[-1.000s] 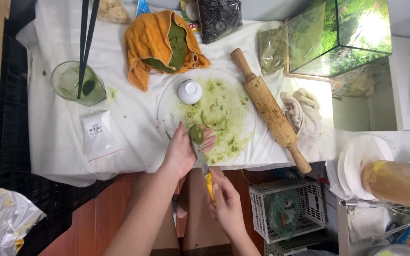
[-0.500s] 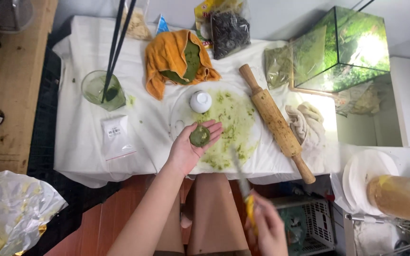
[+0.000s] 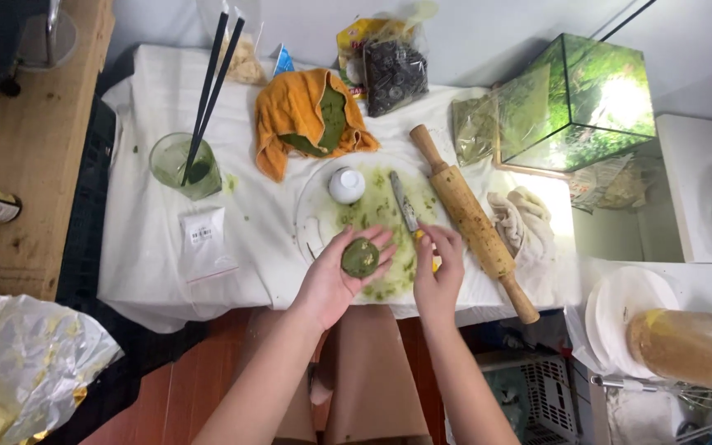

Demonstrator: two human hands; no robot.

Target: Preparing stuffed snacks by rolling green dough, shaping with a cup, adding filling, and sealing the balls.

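Left hand [image 3: 335, 276] cups 1 round green dough ball [image 3: 360, 257] in open fingers while the right hand [image 3: 437, 272] grips a yellow-handled knife [image 3: 405, 206] over the smeared white board [image 3: 311, 216], apparently mid-shaping; filling likely follows.

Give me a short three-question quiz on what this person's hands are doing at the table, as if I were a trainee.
1. True or false: the green dough disc rests in the open palm of the left hand.
2. What does the right hand touch? A) the wooden rolling pin B) the knife with a yellow handle C) the glass with chopsticks
3. Fill in: the small white pot stands on the round ______ smeared with green.

Key
1. True.
2. B: the fingers rest on the handle end, with the blade lying on the board; the rolling pin lies just to the right, apart from the hand.
3. board.
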